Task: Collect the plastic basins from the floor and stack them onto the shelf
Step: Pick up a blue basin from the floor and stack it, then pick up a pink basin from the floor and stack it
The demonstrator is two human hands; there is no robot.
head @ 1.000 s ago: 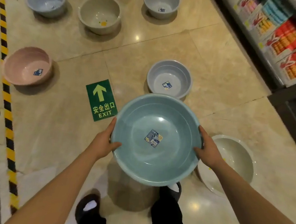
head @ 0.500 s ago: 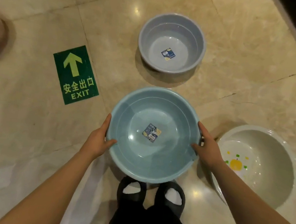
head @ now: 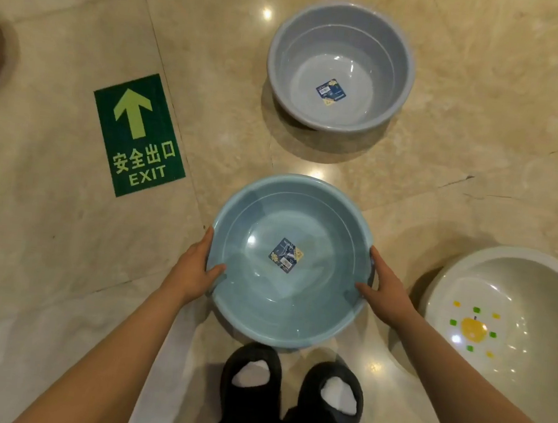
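The teal plastic basin [head: 291,264] sits at the centre of the view, just ahead of the person's black slippers [head: 292,381], and both bare hands are closed on its rim: the left hand [head: 196,268] at about 9 o'clock on the bowl, thumb hooked over the lip into the inside, and the right hand [head: 384,293] at about 3 o'clock, thumb likewise over the edge with the fingers out of sight beneath. Whether the basin is resting on the marble floor [head: 42,255] or held just clear of it cannot be told from here. It looks empty, thin-walled and glossy, with only a small price sticker [head: 285,255] at its bottom, so I judge it light but somewhat flexible, and slick on the inner slope; the rolled rim is the stiffest and least slippery place to hold, and two opposite points on it, as now, should keep the bowl level. A one-handed pinch would probably let it tilt or flex. At 12 o'clock, a little apart, stands a deeper grey basin [head: 341,64] with its own sticker, and at 3 o'clock, near the right forearm, a cream basin with a yellow fruit print [head: 507,318]; a green EXIT floor sign [head: 139,134] lies at 10 o'clock. The basins' tapered sides suggest they would nest, though the grey one's steeper wall may seat poorly in the shallow teal one. No shelf is in view.
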